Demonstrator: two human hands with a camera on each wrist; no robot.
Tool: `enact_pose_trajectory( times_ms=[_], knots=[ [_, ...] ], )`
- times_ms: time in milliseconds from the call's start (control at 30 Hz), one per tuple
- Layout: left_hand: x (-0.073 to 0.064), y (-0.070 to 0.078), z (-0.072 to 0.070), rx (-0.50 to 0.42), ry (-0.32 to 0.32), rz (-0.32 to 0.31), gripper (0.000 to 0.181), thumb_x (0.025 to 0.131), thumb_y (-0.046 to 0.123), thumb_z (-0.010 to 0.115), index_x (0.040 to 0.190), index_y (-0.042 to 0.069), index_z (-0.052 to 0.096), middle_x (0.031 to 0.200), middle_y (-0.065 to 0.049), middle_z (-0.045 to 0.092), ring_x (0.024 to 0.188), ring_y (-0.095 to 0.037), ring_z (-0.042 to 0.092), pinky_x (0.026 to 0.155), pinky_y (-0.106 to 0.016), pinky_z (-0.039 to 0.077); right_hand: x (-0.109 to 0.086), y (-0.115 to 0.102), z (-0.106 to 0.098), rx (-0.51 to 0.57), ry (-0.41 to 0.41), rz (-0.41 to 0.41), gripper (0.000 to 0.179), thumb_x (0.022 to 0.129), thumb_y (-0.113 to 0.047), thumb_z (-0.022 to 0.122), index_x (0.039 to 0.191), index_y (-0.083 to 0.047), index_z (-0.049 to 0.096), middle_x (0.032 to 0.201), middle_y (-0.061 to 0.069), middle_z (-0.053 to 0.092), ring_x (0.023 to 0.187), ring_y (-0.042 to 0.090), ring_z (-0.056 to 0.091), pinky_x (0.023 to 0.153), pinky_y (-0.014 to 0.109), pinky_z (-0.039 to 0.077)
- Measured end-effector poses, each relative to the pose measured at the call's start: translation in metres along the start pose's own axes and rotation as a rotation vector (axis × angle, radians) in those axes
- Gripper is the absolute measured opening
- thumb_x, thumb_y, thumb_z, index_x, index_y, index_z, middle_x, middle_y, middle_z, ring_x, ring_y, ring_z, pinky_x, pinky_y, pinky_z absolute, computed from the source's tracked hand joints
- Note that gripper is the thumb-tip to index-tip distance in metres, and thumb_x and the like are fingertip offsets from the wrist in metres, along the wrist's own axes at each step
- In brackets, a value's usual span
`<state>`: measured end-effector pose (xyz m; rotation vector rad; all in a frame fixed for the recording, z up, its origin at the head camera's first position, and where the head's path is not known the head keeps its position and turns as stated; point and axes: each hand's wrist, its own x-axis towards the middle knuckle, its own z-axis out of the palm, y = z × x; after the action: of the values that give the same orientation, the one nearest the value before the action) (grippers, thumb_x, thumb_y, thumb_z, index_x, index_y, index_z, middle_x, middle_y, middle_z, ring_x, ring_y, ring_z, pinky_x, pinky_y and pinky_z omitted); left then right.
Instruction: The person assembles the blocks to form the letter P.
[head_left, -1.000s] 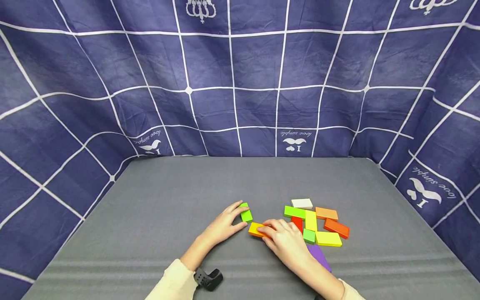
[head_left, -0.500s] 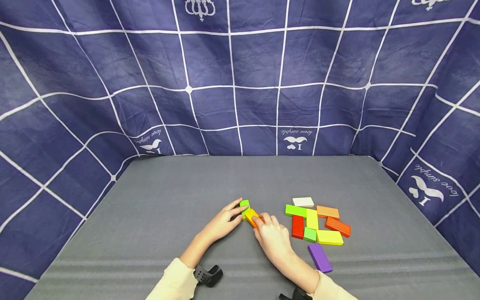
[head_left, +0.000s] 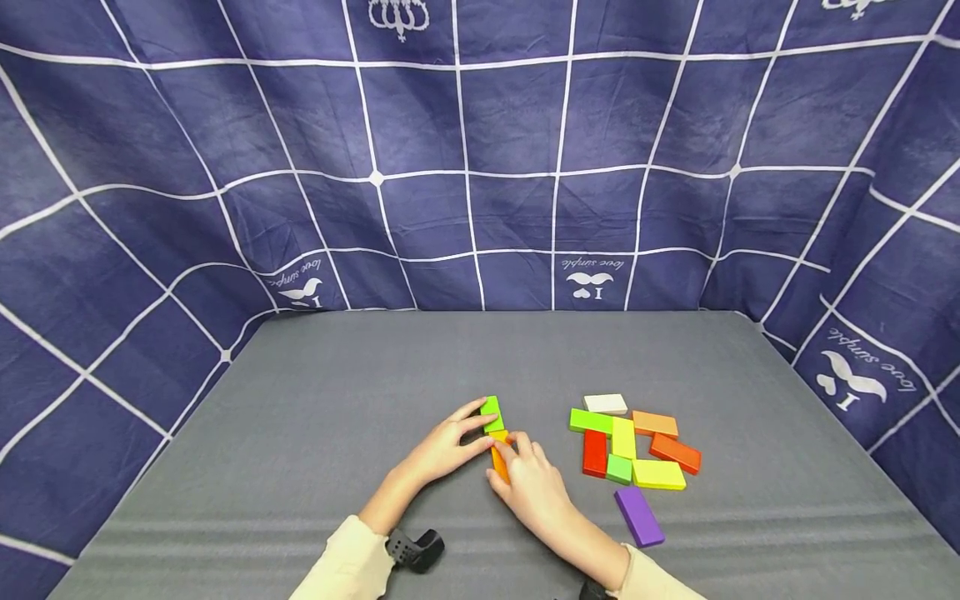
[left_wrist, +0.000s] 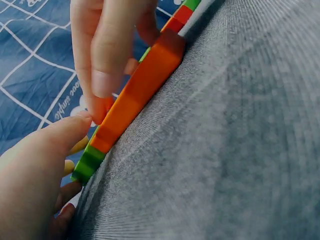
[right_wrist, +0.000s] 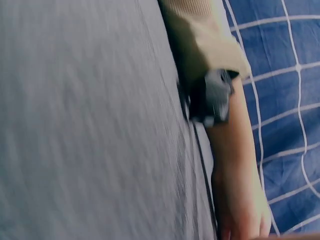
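In the head view, my left hand (head_left: 446,446) lies with extended fingers on a green block (head_left: 491,412), its thumb by the joint with an orange block (head_left: 499,468). My right hand (head_left: 532,487) pinches that orange block between thumb and fingers. Both blocks lie end to end in a line on the grey surface. The left wrist view shows the long side of the orange block (left_wrist: 137,92) meeting the green block (left_wrist: 89,162), with the right hand (left_wrist: 112,45) above. Left fingertips touch the green block's end. In the right wrist view, the left hand (right_wrist: 245,215) is partly cut off.
To the right lies a loose group with a red block (head_left: 595,452), a yellow block (head_left: 658,475), a white block (head_left: 605,404) and several others. A purple block (head_left: 639,517) lies nearer. Behind the grey table surface (head_left: 360,367) hangs a blue curtain (head_left: 510,217).
My right hand has moved left with the orange block and turned it lengthwise, so its end meets the green block. The left hand has stayed nearly still.
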<state>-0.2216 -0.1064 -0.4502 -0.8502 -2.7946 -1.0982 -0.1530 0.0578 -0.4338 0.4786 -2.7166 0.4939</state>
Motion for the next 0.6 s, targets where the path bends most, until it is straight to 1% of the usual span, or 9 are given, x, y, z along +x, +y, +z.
enact_pose_trajectory(
  times_ms=[100, 233, 333, 400, 467, 533, 600],
  knots=[
    [0.000, -0.001, -0.002, 0.001, -0.031, -0.003, 0.046, 0.089, 0.040, 0.054, 0.129, 0.017, 0.053, 0.146, -0.003, 0.034, 0.132, -0.026, 0.037, 0.103, -0.047, 0.037, 0.006, 0.006, 0.000, 0.165, -0.082, 0.015, 0.032, 0.080, -0.019, 0.064, 0.108, -0.004, 0.065, 0.107, 0.010, 0.052, 0.087, 0.026, 0.057, 0.069, 0.041, 0.051],
    [0.000, -0.001, -0.004, 0.004, -0.078, -0.015, 0.050, 0.089, 0.042, 0.053, 0.133, 0.018, 0.048, 0.149, -0.003, 0.028, 0.135, -0.026, 0.031, 0.105, -0.049, 0.034, 0.012, 0.020, 0.000, 0.329, -0.156, -0.025, 0.033, 0.081, -0.010, 0.060, 0.113, -0.001, 0.062, 0.112, 0.009, 0.049, 0.086, 0.020, 0.057, 0.072, 0.031, 0.051],
    [-0.001, -0.001, -0.005, 0.014, -0.110, -0.033, 0.052, 0.089, 0.041, 0.052, 0.135, 0.019, 0.045, 0.151, -0.003, 0.024, 0.137, -0.030, 0.025, 0.107, -0.052, 0.030, 0.015, 0.032, 0.003, 0.381, -0.188, -0.073, 0.035, 0.082, -0.010, 0.060, 0.116, -0.003, 0.060, 0.117, 0.009, 0.048, 0.093, 0.018, 0.057, 0.078, 0.031, 0.050],
    [-0.002, 0.000, -0.005, 0.028, -0.126, -0.044, 0.051, 0.090, 0.041, 0.051, 0.137, 0.020, 0.043, 0.151, -0.003, 0.022, 0.137, -0.033, 0.023, 0.107, -0.054, 0.028, 0.015, 0.038, 0.005, 0.399, -0.211, -0.088, 0.037, 0.083, -0.014, 0.060, 0.119, -0.005, 0.058, 0.122, 0.010, 0.048, 0.105, 0.023, 0.055, 0.088, 0.039, 0.047],
    [-0.003, 0.002, -0.004, 0.048, -0.133, -0.054, 0.051, 0.091, 0.041, 0.049, 0.137, 0.022, 0.041, 0.152, -0.002, 0.021, 0.137, -0.037, 0.022, 0.107, -0.056, 0.027, 0.015, 0.042, 0.007, 0.399, -0.231, -0.094, 0.040, 0.085, -0.018, 0.060, 0.123, -0.007, 0.055, 0.127, 0.011, 0.045, 0.115, 0.028, 0.049, 0.095, 0.049, 0.040],
    [-0.004, 0.004, -0.003, 0.070, -0.131, -0.063, 0.050, 0.092, 0.041, 0.047, 0.138, 0.023, 0.041, 0.152, -0.001, 0.021, 0.136, -0.039, 0.022, 0.107, -0.057, 0.026, 0.014, 0.044, 0.008, 0.426, -0.250, -0.080, 0.044, 0.085, -0.021, 0.059, 0.126, -0.007, 0.052, 0.132, 0.014, 0.042, 0.120, 0.033, 0.045, 0.099, 0.055, 0.032],
    [-0.006, 0.006, -0.002, 0.094, -0.131, -0.074, 0.049, 0.093, 0.042, 0.045, 0.138, 0.025, 0.039, 0.152, 0.001, 0.021, 0.136, -0.040, 0.021, 0.107, -0.057, 0.026, 0.013, 0.045, 0.009, 0.439, -0.261, -0.068, 0.046, 0.086, -0.022, 0.058, 0.128, -0.006, 0.049, 0.135, 0.015, 0.041, 0.123, 0.034, 0.042, 0.101, 0.058, 0.025]
  ],
)
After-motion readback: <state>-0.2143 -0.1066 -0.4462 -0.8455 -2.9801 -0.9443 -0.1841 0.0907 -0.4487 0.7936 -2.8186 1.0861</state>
